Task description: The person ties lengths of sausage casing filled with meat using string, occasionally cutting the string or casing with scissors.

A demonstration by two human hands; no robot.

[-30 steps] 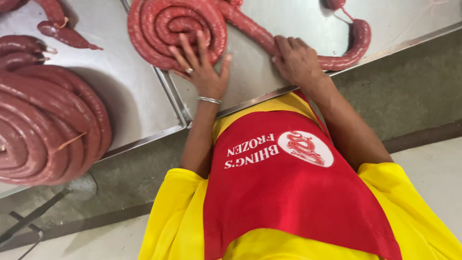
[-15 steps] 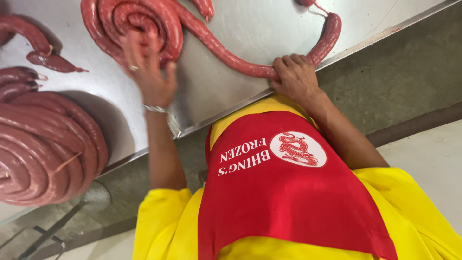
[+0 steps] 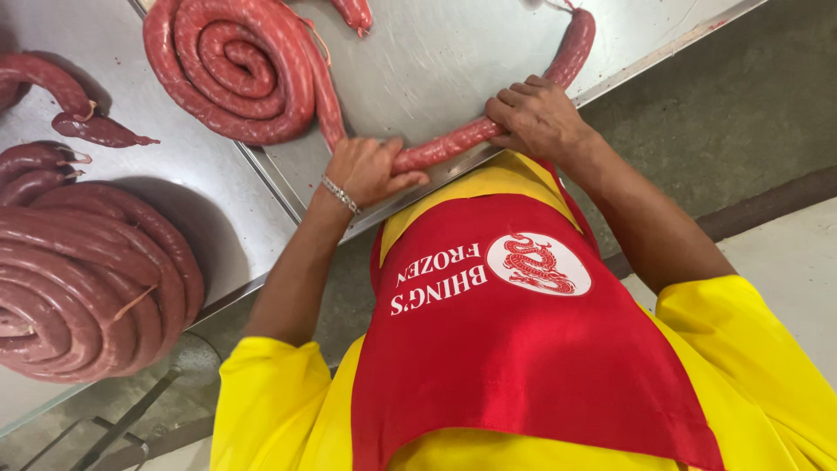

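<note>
Resting on the near edge of a steel tray [image 3: 453, 78], both hands are seen on one long red sausage rope [image 3: 453, 146]. The left hand [image 3: 370, 170], with a silver bracelet [image 3: 340, 194] at the wrist, is closed over the rope where it leaves the coil [image 3: 235, 70]; the thumb is laid along the meat and the fingers are curled on top. The right hand [image 3: 539, 118] is placed further along the same rope, knuckles up and fingers bent down over it; whether the fingers are wrapped fully round it cannot be told, since the underside is hidden. Between the two hands a short stretch of rope is left lying on the metal. Beyond the right hand the rope is curved up towards the far edge of the tray. A second tray [image 3: 157, 187], just beside the first, is loaded with a large heap of darker sausage coils [image 3: 87, 288] and some loose ends [image 3: 96, 129]. A red apron [image 3: 523, 349] over a yellow shirt [image 3: 270, 392] is seen below the table edge.
</note>
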